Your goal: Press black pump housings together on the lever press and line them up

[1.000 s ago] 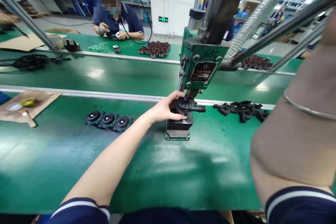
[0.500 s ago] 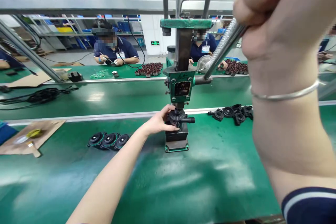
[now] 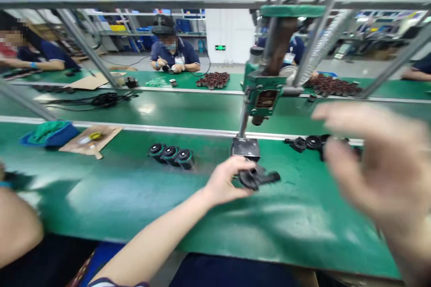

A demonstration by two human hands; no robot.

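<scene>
My left hand point(image 3: 226, 181) grips a black plastic pump housing point(image 3: 257, 176) with a side nozzle, held just above the green table point(image 3: 134, 193) in front of the hand press's base block point(image 3: 245, 148). My right hand point(image 3: 373, 161) hangs in the air at the right, blurred by motion, fingers spread and holding nothing. The green hand press point(image 3: 266, 92) stands behind, its lever point(image 3: 319, 40) slanting up to the right with no hand on it.
Three black round parts point(image 3: 171, 154) lie in a row left of the press; a pile of black housings point(image 3: 310, 142) lies to its right. A cardboard sheet point(image 3: 90, 139) and a blue tray point(image 3: 50, 132) sit far left. People work across the conveyor. Another person's arm point(image 3: 16, 228) is at lower left.
My left hand has lifted the housing off the press base and drawn it toward me. My right hand has let go of the lever and dropped lower. The view swung left.
</scene>
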